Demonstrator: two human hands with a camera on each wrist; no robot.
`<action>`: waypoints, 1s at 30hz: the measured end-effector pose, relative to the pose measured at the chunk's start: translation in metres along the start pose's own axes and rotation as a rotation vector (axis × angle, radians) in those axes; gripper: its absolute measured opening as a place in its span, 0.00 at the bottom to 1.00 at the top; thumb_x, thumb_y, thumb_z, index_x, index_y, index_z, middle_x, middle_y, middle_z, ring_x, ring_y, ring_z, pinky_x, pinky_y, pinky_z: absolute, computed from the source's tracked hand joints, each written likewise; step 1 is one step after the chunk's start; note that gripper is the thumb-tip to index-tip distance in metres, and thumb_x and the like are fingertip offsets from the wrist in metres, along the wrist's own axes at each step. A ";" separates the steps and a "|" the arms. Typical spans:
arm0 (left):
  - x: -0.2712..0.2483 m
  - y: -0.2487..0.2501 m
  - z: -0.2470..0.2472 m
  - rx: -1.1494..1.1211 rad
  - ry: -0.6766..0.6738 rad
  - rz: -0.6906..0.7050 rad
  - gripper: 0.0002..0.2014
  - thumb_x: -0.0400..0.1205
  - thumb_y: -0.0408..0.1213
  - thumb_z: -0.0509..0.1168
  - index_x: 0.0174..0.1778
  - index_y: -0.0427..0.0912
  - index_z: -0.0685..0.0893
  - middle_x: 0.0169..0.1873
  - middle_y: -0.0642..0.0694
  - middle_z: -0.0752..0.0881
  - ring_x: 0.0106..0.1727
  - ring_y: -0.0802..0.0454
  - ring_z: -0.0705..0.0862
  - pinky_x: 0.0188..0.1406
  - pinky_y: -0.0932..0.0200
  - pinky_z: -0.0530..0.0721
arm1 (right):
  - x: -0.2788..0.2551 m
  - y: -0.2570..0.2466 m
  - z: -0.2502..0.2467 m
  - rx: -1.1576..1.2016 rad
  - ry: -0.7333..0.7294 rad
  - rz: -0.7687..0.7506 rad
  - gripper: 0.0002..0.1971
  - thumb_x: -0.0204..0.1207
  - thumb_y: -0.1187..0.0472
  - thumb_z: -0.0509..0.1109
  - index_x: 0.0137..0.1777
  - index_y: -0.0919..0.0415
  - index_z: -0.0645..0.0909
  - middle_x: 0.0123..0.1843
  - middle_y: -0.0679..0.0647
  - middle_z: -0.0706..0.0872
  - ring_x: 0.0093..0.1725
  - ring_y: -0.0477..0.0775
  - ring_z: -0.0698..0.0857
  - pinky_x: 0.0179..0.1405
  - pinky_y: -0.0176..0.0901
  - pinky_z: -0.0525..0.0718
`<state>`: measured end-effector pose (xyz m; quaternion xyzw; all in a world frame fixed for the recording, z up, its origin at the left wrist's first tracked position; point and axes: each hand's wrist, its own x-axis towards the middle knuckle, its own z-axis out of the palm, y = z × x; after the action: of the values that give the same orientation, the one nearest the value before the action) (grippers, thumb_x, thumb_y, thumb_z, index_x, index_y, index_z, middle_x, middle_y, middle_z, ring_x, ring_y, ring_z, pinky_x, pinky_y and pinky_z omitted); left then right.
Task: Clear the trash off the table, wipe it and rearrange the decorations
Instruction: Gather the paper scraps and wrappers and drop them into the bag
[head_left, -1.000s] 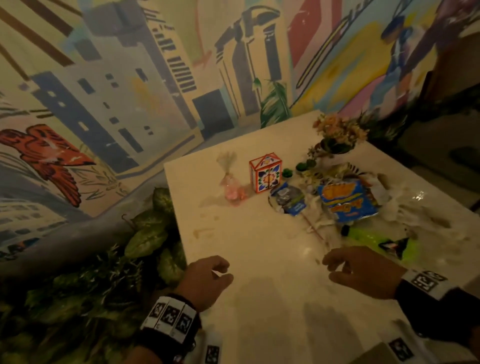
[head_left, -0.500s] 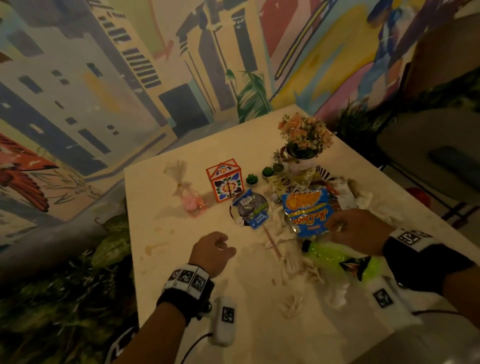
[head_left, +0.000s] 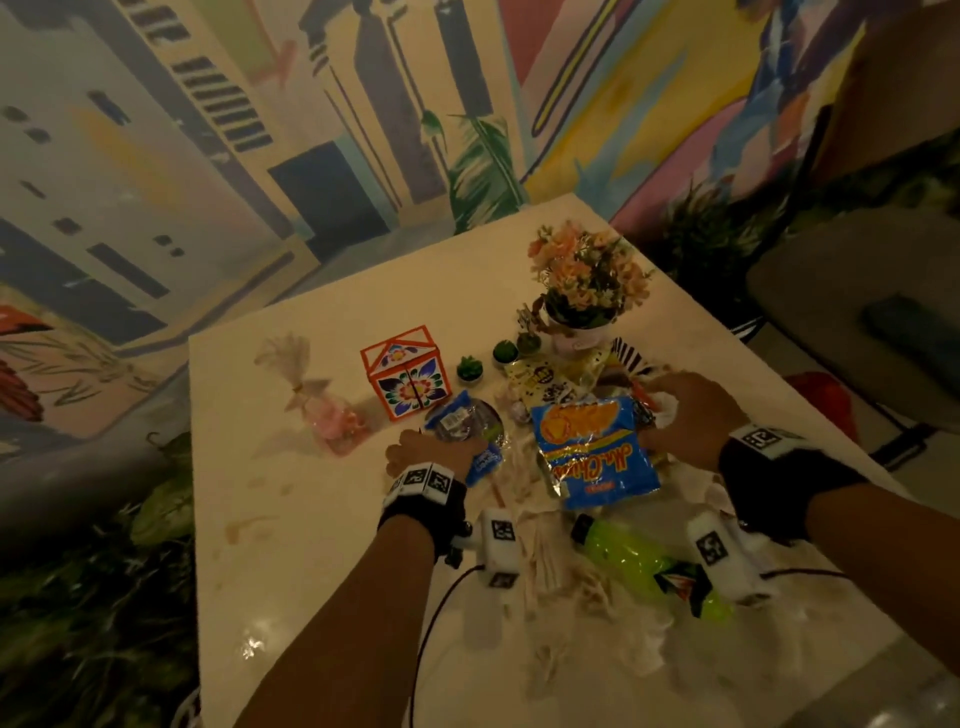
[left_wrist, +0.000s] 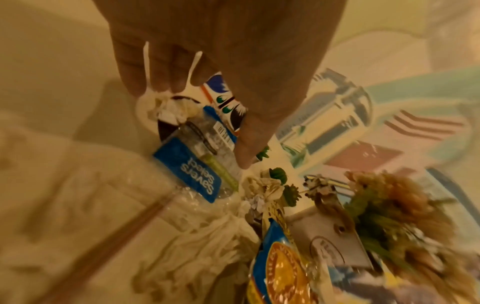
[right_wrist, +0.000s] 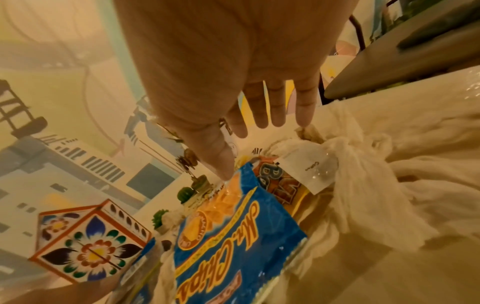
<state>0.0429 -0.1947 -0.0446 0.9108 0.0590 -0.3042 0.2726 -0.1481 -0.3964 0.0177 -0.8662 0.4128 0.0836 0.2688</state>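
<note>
Trash lies mid-table: a blue Mr. Chips bag (head_left: 592, 452) (right_wrist: 233, 246), a blue-and-clear Savers Select wrapper (head_left: 483, 460) (left_wrist: 187, 168) on a small round plate (head_left: 491, 415), a green bottle (head_left: 644, 566) and crumpled tissues (right_wrist: 363, 185). My left hand (head_left: 426, 449) (left_wrist: 197, 123) reaches over the plate, fingers at its far rim and thumb on the wrapper, holding nothing. With straight fingers, my right hand (head_left: 670, 410) (right_wrist: 249, 148) hovers over the tissues, its thumb at the bag's top edge. Decorations stand behind: a flower-painted box (head_left: 408, 371) (right_wrist: 85, 244) and a flower pot (head_left: 587, 280).
Small cactus pots (head_left: 469, 369), a pink sweets bag (head_left: 332, 415) and a yellow snack wrapper (head_left: 545, 379) share the white table (head_left: 311, 545), which carries stains (head_left: 244, 525) near its left edge. Leafy plants (head_left: 104, 597) sit below on the left, a chair (head_left: 857, 332) on the right.
Both hands have moved forward from the near part of the table into the trash pile, the left to the plate and wrapper, the right to the chip bag and tissues.
</note>
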 end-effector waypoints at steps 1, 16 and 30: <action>-0.002 0.003 0.003 0.007 0.011 -0.042 0.56 0.62 0.61 0.77 0.78 0.40 0.57 0.77 0.37 0.58 0.77 0.34 0.63 0.72 0.37 0.71 | 0.010 0.001 0.001 -0.033 -0.009 -0.005 0.39 0.62 0.51 0.82 0.73 0.57 0.72 0.74 0.60 0.75 0.72 0.62 0.74 0.71 0.52 0.73; -0.024 0.038 0.041 0.236 0.016 0.044 0.67 0.54 0.81 0.65 0.81 0.40 0.56 0.81 0.36 0.54 0.81 0.33 0.52 0.78 0.34 0.55 | 0.093 0.047 0.032 -0.256 -0.311 -0.218 0.51 0.53 0.28 0.71 0.75 0.25 0.47 0.81 0.51 0.65 0.80 0.61 0.62 0.78 0.69 0.59; -0.047 0.066 0.101 0.149 0.080 0.037 0.51 0.75 0.38 0.72 0.83 0.48 0.41 0.81 0.37 0.48 0.81 0.34 0.53 0.75 0.39 0.68 | 0.073 0.041 0.046 -0.236 -0.312 -0.286 0.32 0.65 0.47 0.75 0.71 0.41 0.71 0.72 0.54 0.69 0.65 0.65 0.73 0.67 0.58 0.76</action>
<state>-0.0298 -0.3013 -0.0543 0.9409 0.0302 -0.2662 0.2070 -0.1287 -0.4415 -0.0638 -0.9178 0.2267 0.2254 0.2354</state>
